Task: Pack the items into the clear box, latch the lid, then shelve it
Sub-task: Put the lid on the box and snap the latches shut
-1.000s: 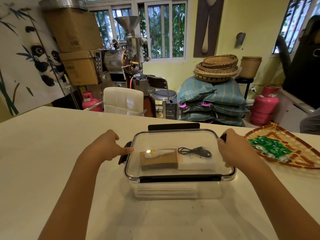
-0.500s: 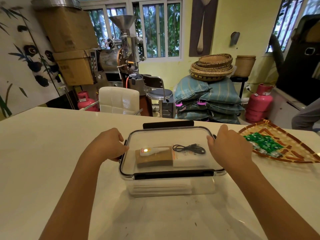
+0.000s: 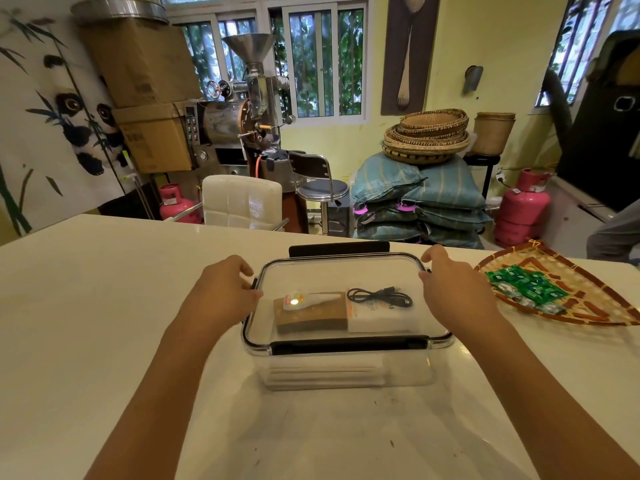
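Note:
The clear box point(image 3: 346, 372) stands on the white table with its clear lid point(image 3: 332, 275) on. Through the lid I see a brown carton point(image 3: 311, 317), a white device with a lit spot point(image 3: 308, 299), a coiled black cable point(image 3: 379, 296) and a white packet point(image 3: 377, 318). The black front latch point(image 3: 346, 344) lies flat against the wall, while the back latch point(image 3: 339, 249) sticks up. My left hand point(image 3: 221, 296) curls against the box's left side over the side latch. My right hand point(image 3: 453, 292) lies on the right edge, fingers reaching the far right corner.
A woven tray point(image 3: 588, 311) with several green packets point(image 3: 526, 284) lies on the table to the right of the box. Behind the table's far edge stand a white chair point(image 3: 242, 202) and a stool. Part of a person point(image 3: 616, 230) shows at the far right.
The left side latch, which stuck out a second ago, now sits close to the box under my left hand. My right hand has slid along the right edge toward the far corner.

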